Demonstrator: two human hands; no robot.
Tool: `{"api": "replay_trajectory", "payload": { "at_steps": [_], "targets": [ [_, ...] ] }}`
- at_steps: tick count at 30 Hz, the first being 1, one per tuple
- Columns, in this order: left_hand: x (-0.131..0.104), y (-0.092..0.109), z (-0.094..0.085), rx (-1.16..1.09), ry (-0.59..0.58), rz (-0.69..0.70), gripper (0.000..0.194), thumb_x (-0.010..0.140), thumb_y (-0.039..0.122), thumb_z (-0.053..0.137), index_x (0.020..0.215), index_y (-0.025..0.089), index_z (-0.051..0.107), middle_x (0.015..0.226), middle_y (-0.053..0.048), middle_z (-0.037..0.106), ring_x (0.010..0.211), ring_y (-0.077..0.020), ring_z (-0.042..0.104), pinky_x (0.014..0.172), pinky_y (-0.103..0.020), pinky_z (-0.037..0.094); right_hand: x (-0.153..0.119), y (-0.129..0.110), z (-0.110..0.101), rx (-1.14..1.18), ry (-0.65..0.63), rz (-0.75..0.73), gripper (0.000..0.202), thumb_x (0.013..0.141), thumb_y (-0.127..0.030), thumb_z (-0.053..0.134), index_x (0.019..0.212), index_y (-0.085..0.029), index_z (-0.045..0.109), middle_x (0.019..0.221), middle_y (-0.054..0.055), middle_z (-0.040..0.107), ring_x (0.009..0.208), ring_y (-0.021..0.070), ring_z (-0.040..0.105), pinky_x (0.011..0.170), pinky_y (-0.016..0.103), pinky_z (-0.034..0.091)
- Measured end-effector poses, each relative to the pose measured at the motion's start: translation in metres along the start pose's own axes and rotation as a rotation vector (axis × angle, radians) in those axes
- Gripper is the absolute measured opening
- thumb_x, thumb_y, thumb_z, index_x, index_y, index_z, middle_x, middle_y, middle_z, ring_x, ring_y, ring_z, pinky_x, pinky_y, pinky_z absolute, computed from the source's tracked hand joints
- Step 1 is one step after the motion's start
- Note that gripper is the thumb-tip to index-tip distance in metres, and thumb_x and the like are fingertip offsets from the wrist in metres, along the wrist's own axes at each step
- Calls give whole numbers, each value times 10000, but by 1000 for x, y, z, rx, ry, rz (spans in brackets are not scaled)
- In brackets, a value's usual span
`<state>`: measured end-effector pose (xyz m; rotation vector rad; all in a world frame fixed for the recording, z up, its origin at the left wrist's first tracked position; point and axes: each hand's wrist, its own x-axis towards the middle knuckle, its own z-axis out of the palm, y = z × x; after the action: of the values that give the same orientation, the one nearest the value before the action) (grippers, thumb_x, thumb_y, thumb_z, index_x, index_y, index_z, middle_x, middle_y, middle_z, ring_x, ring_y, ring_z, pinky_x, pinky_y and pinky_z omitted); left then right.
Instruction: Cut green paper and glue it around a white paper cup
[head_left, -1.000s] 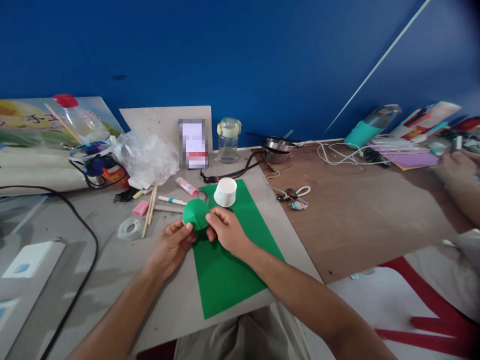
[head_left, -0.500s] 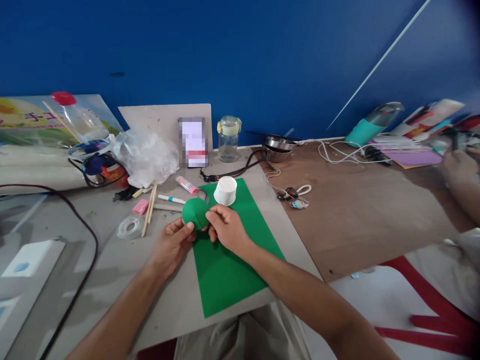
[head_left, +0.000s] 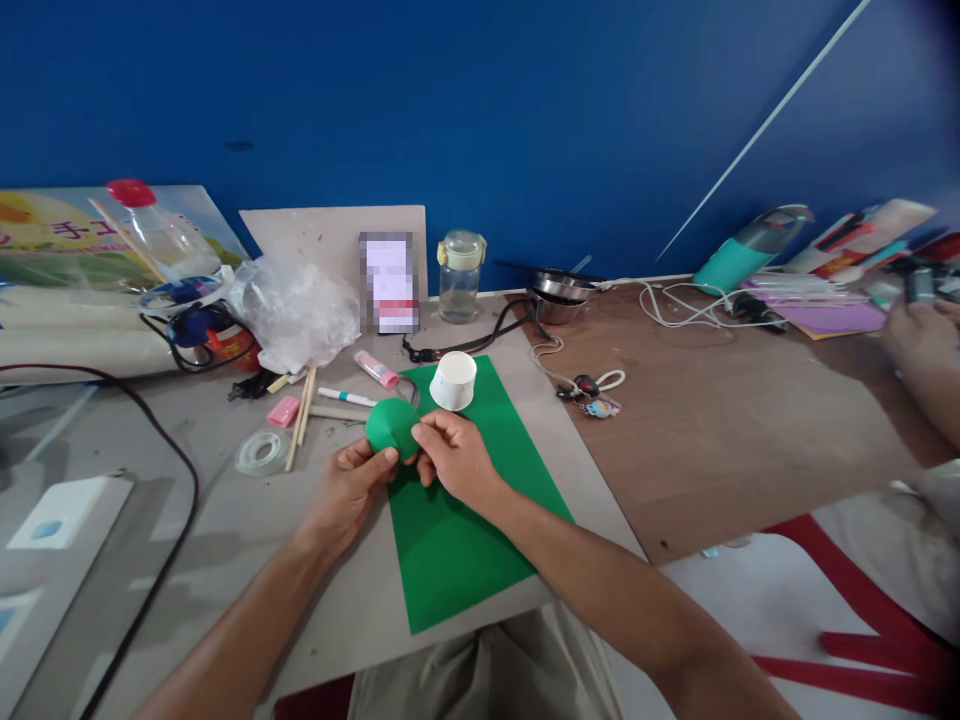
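Observation:
A round piece of green paper [head_left: 391, 425], with a line running from its middle to its edge, is held above the table between both hands. My left hand [head_left: 358, 480] pinches its lower left edge, thumb on top. On its right edge, my right hand [head_left: 454, 450] pinches with thumb and forefinger. Beneath the hands lies a large green sheet [head_left: 465, 560]. At the far end of that sheet, a white paper cup [head_left: 454, 381] stands upside down, just beyond my right hand.
Left of the hands are clear tape [head_left: 260, 453], wooden sticks [head_left: 301, 420], a pink eraser [head_left: 283, 411], a marker [head_left: 346, 397] and a glue stick [head_left: 376, 368]. Behind stand a phone [head_left: 390, 283] and a glass jar [head_left: 460, 278]. Another person's hand [head_left: 926, 345] is at far right.
My left thumb has shifted slightly to the right along the round paper's lower edge. The paper's line shows more clearly, and its surface looks a little more cone-shaped.

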<state>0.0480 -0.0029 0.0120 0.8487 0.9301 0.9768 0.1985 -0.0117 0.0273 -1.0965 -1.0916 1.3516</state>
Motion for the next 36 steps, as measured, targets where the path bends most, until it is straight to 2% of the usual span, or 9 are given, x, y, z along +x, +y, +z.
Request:
{"api": "replay_trajectory", "payload": {
  "at_steps": [4,11,15,19,23,25,27,29,36],
  "targets": [
    [0,0,0,19,-22,9,165,682,267,774,770,135,724,648,-20,627,591,-123,496,592,-260,387,1,1,0,33,-8,28,224,785,-395,539,710,-188,497,496,-60,564,331,61,474,345,159,353],
    [-3,2,7,-36,63,22,192,658,269,790,780,139,719,621,-5,616,537,-101,468,545,-244,368,1,4,2,32,12,17,230,783,-396,558,692,-190,510,491,-53,568,339,65,474,357,170,347],
    [-4,3,11,-54,98,20,226,633,282,805,781,141,707,644,3,620,532,-88,472,544,-235,372,-1,4,3,23,5,38,240,776,-404,571,683,-189,515,386,-81,483,328,74,463,372,174,331],
    [-6,2,12,-30,124,41,225,663,338,783,680,149,662,537,31,532,506,-82,427,504,-227,326,-1,3,3,30,5,66,249,771,-418,578,689,-190,520,364,-84,475,325,76,461,376,176,307],
    [-7,3,14,-19,127,59,320,726,421,719,602,160,580,493,40,459,502,-88,396,498,-235,315,1,5,3,50,15,69,239,765,-407,581,685,-188,528,357,-81,482,325,76,454,378,179,293],
    [-7,5,15,-44,103,65,275,732,393,720,662,162,587,532,43,474,507,-82,404,502,-229,325,1,7,3,59,13,68,222,769,-389,574,687,-187,533,361,-77,488,331,77,453,382,181,294],
    [-7,7,15,-75,93,73,218,722,331,738,819,181,613,595,54,513,493,-68,410,483,-215,317,1,7,3,51,8,61,217,773,-380,573,683,-186,539,373,-73,494,339,76,443,391,186,301],
    [-7,8,15,-103,111,87,291,707,277,754,939,218,589,642,65,546,479,-58,427,469,-199,314,1,7,3,35,15,38,221,774,-375,578,668,-184,543,386,-70,490,350,72,425,398,192,303],
    [-8,6,12,-34,110,60,264,710,311,754,755,185,526,597,51,556,494,-73,475,485,-200,340,3,6,0,-16,78,-49,238,766,-375,603,634,-184,551,422,-69,450,393,70,403,440,209,323]
  ]
}}
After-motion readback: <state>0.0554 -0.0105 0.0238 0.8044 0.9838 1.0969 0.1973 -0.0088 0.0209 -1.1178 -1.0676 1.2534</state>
